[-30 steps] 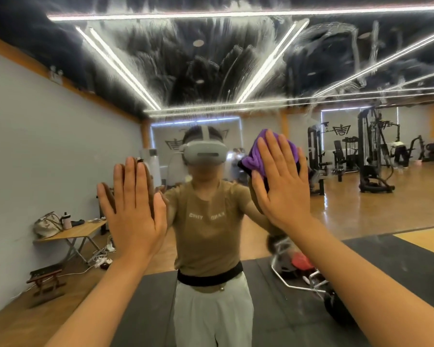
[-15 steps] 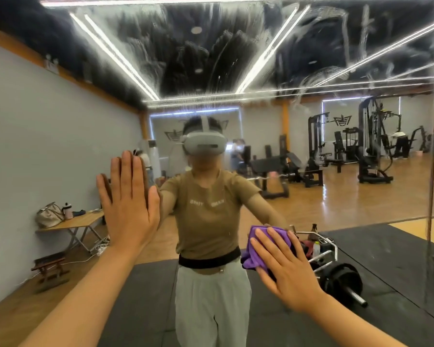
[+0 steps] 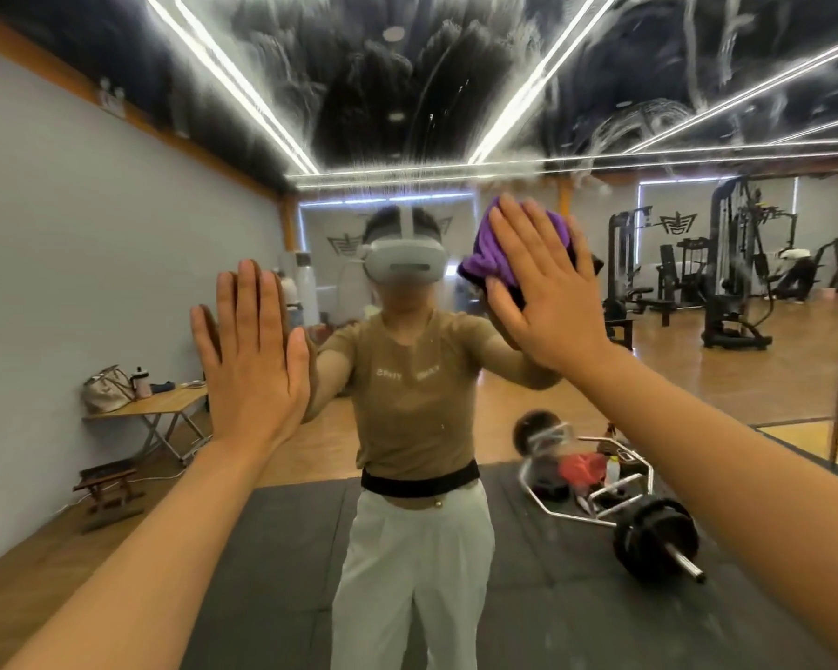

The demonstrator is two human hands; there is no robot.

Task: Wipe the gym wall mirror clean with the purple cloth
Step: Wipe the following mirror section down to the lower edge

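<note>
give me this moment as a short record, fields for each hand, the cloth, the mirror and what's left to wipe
left hand: flat on the glass, fingers straight and together, holds nothing
right hand: fingers straight, presses the purple cloth against the glass
purple cloth: bunched under the right palm, beside the reflected headset
mirror: lower part reflects clearly; upper part covered in white streaks
left to wipe: the streaked band above the hands
reflected in glass: barbell on dark mat, folding table, gym machines

Two hands (image 3: 255, 355), one purple cloth (image 3: 494, 253), one mirror (image 3: 117, 234), one barbell (image 3: 656, 539).
</note>
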